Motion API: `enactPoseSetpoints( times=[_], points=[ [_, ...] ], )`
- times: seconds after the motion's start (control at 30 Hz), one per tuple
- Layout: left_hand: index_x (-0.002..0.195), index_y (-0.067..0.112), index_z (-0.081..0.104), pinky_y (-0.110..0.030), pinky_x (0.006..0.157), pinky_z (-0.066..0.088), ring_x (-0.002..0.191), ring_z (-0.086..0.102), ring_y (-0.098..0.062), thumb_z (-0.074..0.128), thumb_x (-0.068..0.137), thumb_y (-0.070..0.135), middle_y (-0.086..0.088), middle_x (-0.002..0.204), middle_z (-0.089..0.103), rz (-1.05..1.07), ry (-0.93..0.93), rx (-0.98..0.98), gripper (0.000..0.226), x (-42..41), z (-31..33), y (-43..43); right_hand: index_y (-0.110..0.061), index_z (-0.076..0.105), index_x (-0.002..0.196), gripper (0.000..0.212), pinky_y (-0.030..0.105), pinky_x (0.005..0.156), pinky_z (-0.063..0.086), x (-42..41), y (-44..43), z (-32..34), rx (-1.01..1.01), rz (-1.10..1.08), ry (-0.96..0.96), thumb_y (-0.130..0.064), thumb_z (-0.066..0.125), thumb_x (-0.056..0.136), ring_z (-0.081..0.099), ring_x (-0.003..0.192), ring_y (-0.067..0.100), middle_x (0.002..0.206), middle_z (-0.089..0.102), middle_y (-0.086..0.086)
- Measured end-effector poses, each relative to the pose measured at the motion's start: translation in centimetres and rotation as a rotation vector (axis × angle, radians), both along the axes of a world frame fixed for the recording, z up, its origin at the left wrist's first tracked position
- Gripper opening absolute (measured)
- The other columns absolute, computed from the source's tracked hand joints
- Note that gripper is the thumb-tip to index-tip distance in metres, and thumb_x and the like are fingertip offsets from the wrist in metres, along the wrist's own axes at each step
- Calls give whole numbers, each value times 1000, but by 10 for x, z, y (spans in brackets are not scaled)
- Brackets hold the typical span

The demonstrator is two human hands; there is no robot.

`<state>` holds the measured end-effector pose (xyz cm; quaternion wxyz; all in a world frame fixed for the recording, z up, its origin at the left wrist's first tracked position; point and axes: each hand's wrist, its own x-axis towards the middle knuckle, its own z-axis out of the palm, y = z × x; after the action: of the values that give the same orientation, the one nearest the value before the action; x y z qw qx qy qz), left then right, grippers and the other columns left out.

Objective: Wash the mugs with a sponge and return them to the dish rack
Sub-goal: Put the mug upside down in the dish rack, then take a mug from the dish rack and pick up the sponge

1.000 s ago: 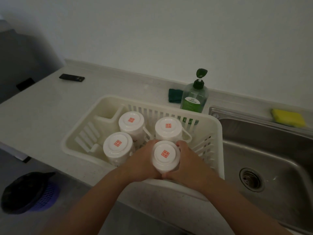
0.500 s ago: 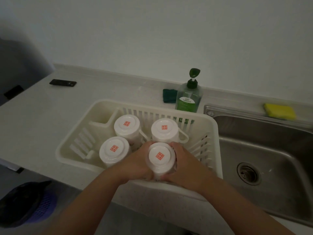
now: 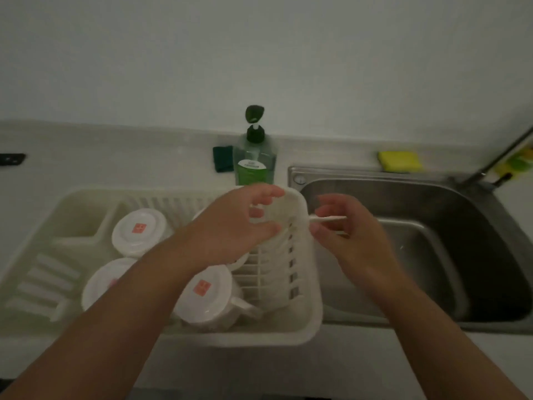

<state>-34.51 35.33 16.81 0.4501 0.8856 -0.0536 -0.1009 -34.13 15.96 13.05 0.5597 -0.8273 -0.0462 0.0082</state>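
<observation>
Upside-down white mugs with red base marks stand in the cream dish rack (image 3: 305, 327): one at the far left (image 3: 140, 230), one at the near left (image 3: 106, 284), one at the near right (image 3: 206, 295). A further mug (image 3: 240, 259) shows only as a sliver under my left wrist. My left hand (image 3: 230, 226) hovers over the rack's far right corner, fingers loosely curled, holding nothing I can see. My right hand (image 3: 346, 232) is over the sink's left edge, fingers curled beside a thin white streak that I cannot identify. A yellow sponge (image 3: 399, 161) lies on the ledge behind the sink.
The steel sink (image 3: 432, 255) lies right of the rack, with a tap stem (image 3: 501, 157) at the far right. A green soap bottle (image 3: 253, 166) and a dark green pad (image 3: 222, 162) stand behind the rack. A black object (image 3: 11, 160) lies far left on the counter.
Both hands have let go of the near right mug, which now stands in the rack, and have moved up and to the right. The camera has swung rightward.
</observation>
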Motion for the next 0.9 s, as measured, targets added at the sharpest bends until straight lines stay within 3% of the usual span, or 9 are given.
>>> enactPoseSetpoints(
  times=[0.2,0.4,0.53,0.7,0.9],
  points=[
    [129,39,50,-16,86,43,114,53,-1,66,87,28,18,129,52,-115,-97,24,45,40,25,-88,-24,60,105,29,7,62,44,39,-85,11,32,-150,-55,-7,69,82,59,75,4,95,63,-2],
    [122,37,55,-27,96,46,105,60,-6,68,84,28,10,123,59,-152,-162,139,41,106,22,-203,-26,58,105,28,15,66,42,91,-190,3,-80,-206,-54,-15,69,82,60,81,9,92,62,-8],
    [130,29,51,-21,91,37,115,54,-15,65,86,27,1,131,56,-225,-162,329,47,165,-2,-276,-16,60,108,27,23,73,39,150,-250,-19,-196,-208,11,-12,67,82,57,83,14,93,62,-1],
    [137,24,43,-25,92,37,120,50,-23,61,86,24,-8,133,52,-181,-41,459,54,235,-46,-314,-11,58,110,29,25,79,40,220,-288,-50,-287,-151,149,-10,64,82,55,87,17,95,59,4],
    [144,17,32,-34,100,39,126,44,-32,64,85,21,-16,141,38,-170,48,554,68,296,-113,-333,-12,55,114,37,44,82,53,289,-307,-96,-172,-241,340,-13,64,79,63,90,30,101,64,14]
  ],
)
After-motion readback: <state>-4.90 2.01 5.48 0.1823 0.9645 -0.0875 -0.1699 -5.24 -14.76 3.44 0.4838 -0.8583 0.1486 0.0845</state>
